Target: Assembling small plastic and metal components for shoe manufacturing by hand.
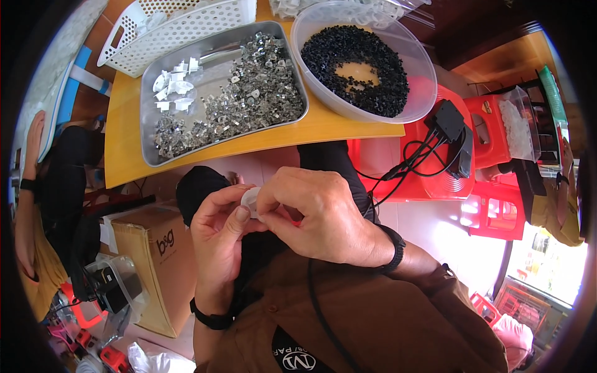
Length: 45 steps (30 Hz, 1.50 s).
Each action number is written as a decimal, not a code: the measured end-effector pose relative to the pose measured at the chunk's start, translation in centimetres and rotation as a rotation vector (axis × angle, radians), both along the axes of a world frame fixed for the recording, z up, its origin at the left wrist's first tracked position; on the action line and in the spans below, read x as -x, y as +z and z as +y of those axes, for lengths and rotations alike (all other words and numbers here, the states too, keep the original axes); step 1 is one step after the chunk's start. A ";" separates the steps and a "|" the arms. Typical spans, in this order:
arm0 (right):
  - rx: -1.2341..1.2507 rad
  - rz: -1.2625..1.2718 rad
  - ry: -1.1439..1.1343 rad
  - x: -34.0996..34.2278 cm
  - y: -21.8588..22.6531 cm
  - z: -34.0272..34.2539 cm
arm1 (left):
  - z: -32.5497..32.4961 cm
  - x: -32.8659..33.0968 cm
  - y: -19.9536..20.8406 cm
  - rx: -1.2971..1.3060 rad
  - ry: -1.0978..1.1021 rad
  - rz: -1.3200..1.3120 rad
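Observation:
Close to my body, off the table's near edge, both hands meet around a small white plastic part [250,199]. My left hand [217,221] pinches it between thumb and fingers. My right hand [317,214] bends over its right side, fingertips pressed together there; whether they grip the part or something smaller is hidden. Beyond my hands, a metal tray [208,53] holds a heap of small shiny metal pieces [258,93] and a few white plastic parts [174,84] at its left. To its right, a clear round tub [420,81] contains many small black pieces [354,46].
A white perforated basket [180,34] stands behind the tray on the yellow table [127,133]. At right, a red stool [441,183] carries a black box with cables [448,121]. A cardboard box [152,267] stands at left. Other people sit at both sides.

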State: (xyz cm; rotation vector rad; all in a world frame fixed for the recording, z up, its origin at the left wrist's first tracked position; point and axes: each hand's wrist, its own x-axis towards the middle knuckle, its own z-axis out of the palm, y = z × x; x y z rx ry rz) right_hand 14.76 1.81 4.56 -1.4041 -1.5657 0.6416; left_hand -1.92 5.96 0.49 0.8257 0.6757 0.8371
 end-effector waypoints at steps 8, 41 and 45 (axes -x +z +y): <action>-0.077 0.057 0.093 -0.1 -0.4 0.3 | 0.1 0.2 0.1 -0.036 -0.022 0.032; -0.077 -0.063 0.107 -1.4 -1.7 0.6 | -0.1 0.3 0.7 -0.056 -0.054 0.142; -0.148 -0.147 0.049 -1.4 -1.5 0.5 | -0.1 0.3 0.7 -0.083 -0.056 0.156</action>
